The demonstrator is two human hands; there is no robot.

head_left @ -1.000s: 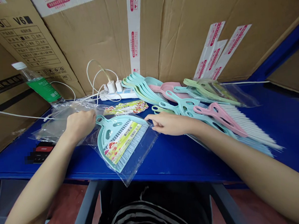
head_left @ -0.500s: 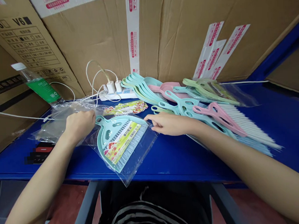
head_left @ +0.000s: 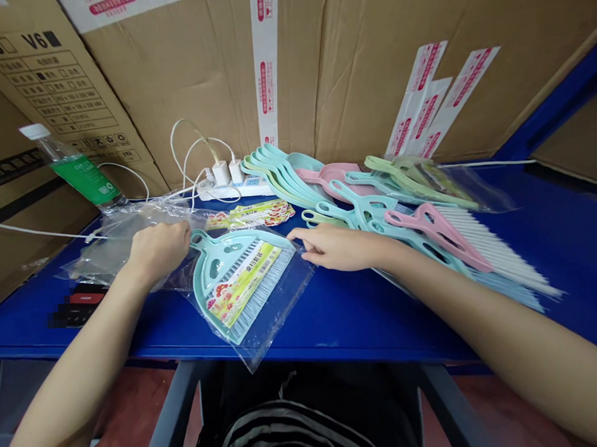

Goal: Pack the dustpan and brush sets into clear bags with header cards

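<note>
A light-blue dustpan (head_left: pixel 220 261) lies on the table inside a clear plastic bag (head_left: pixel 278 324). With it in the bag are a blue-bristled brush (head_left: pixel 262 295) and a yellow printed card (head_left: pixel 244 283). At the dustpan's handle end, my left hand (head_left: pixel 162 247) is closed on the bag, its fingertips partly hidden. My right hand (head_left: pixel 337 246) holds the bag's edge by the dustpan's right corner, index finger and thumb bent toward each other.
Several dustpans (head_left: pixel 280 174) are stacked at the back, with loose brushes (head_left: pixel 442 232) to the right. Printed cards (head_left: pixel 253 214), clear bags (head_left: pixel 114 243), a power strip (head_left: pixel 251 186) and a tilted bottle (head_left: pixel 83 175) also lie around. Cardboard (head_left: pixel 195 69) walls the back.
</note>
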